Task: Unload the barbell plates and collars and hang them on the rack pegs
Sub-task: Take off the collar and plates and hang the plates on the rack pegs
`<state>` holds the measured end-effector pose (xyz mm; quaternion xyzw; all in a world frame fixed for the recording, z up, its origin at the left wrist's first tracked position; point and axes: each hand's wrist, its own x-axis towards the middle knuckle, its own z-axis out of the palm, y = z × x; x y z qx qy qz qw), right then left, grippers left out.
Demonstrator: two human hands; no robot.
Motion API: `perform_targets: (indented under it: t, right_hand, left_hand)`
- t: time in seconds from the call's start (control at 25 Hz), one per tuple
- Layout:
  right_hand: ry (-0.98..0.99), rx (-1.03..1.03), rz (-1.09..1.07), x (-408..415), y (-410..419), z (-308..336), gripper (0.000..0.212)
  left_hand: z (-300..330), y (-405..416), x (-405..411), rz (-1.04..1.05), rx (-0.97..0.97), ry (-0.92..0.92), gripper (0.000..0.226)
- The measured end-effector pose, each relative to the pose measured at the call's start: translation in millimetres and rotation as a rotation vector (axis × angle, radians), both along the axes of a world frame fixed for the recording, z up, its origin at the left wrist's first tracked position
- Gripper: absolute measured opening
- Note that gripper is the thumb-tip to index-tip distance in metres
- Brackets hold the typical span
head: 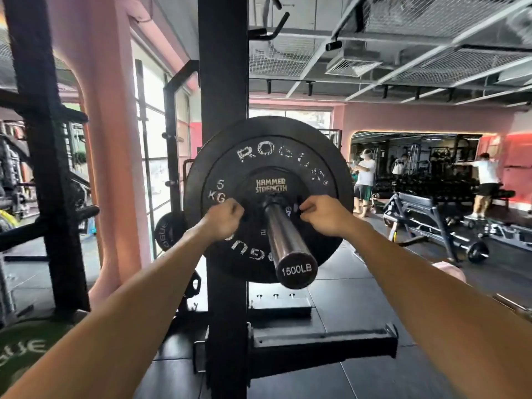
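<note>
A steel barbell sleeve (285,243) points toward me, its end cap marked 1500LB. On it sit a small black Hammer Strength plate (270,184) and, behind that, a larger black bumper plate (267,148) marked 5 KG. My left hand (223,223) grips the small plate's left edge with curled fingers. On the opposite edge, my right hand (322,216) grips the same plate. No collar shows on the sleeve. A black rack upright (223,82) stands just behind the plates.
A small black plate (168,231) hangs on a peg low on the left of the rack. Hooks (273,27) stick out near the top of the upright. A rack foot (322,344) juts out below. Benches and people stand at the right back. More racks are on the left.
</note>
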<state>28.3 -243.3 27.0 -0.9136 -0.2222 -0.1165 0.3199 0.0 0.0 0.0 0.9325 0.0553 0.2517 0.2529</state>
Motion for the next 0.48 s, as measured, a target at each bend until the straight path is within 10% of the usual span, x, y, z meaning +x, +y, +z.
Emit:
perform_targets:
  t: [0.48]
  right_hand:
    - [0.174,0.277,0.13,29.3,24.5,-32.5,0.025]
  left_hand:
    - [-18.1,-38.1,32.6,-0.259,-0.517,0.183,0.057]
